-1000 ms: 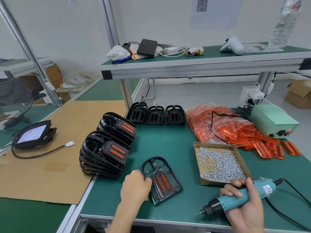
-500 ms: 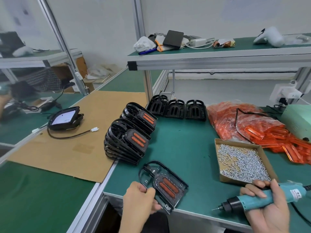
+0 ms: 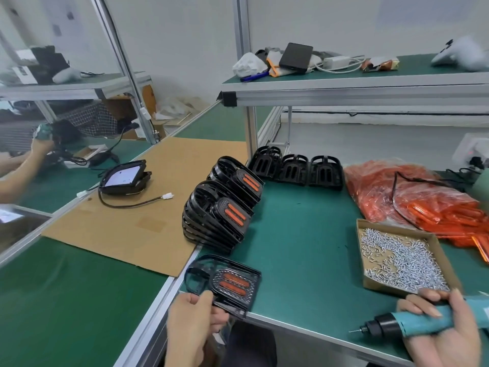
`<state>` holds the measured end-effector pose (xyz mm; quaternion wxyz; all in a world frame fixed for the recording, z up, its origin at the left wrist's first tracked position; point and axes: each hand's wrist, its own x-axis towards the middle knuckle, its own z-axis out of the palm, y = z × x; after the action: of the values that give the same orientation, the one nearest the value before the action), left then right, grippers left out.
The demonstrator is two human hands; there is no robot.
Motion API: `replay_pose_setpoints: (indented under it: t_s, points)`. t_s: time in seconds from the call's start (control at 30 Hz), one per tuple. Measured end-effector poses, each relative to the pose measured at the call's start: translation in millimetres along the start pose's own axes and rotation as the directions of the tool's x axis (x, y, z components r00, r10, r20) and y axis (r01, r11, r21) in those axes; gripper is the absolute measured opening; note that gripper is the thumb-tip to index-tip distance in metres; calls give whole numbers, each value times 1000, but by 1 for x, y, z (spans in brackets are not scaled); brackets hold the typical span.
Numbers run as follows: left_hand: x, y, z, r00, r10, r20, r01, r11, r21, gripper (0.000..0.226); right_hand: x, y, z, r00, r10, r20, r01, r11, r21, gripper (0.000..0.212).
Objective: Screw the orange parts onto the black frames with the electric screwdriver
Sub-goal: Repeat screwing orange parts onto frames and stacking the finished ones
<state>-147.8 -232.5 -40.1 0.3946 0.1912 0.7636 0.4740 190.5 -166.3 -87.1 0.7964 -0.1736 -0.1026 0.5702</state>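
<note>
The left hand (image 3: 191, 317) grips a black frame (image 3: 225, 282) by its near edge, with the thumb on top. The frame has an orange part (image 3: 230, 281) in it and is tilted, hanging over the near edge of the green worktop (image 3: 299, 245). The right hand (image 3: 444, 332) is wrapped around the blue electric screwdriver (image 3: 412, 323). Its thin tip points toward the left hand.

Just past the right hand sits a brown box of screws (image 3: 397, 258). Farther behind that box lies a bag of orange parts (image 3: 412, 197).

Just past the left hand leans a stack of black frames (image 3: 219, 207) with orange parts already in them. Behind the stack stand three empty black frames (image 3: 296, 169) in a row. Off to the outer side of the left hand lies a sheet of cardboard (image 3: 148, 215), and on it rests a black lamp with a cable (image 3: 124, 177).
</note>
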Motion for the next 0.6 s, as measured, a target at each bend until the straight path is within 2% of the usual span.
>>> replay_pose_setpoints:
  t_s: [0.17, 0.33, 0.5, 0.57, 0.6]
  points:
    - [32, 7, -19, 994, 21, -106, -23, 999, -24, 18, 5, -2, -4, 1000, -4, -16, 4, 1000, 14, 41]
    - [45, 6, -13, 996, -6, -90, 3, 999, -39, 17, 10, -13, -17, 996, 79, -33, -75, 992, 106, 40]
    - [43, -6, -13, 996, -36, -85, 36, 999, -8, 25, 18, -24, -22, 995, 97, -20, -96, 995, 22, 24]
    - [39, -4, -15, 994, -28, -107, 30, 999, 18, 29, 23, -25, -28, 992, 128, -6, -128, 991, 32, 32]
    - [36, -2, -17, 991, -5, -136, 11, 999, 48, 32, 22, -20, -26, 990, 143, -13, -143, 988, -54, 43]
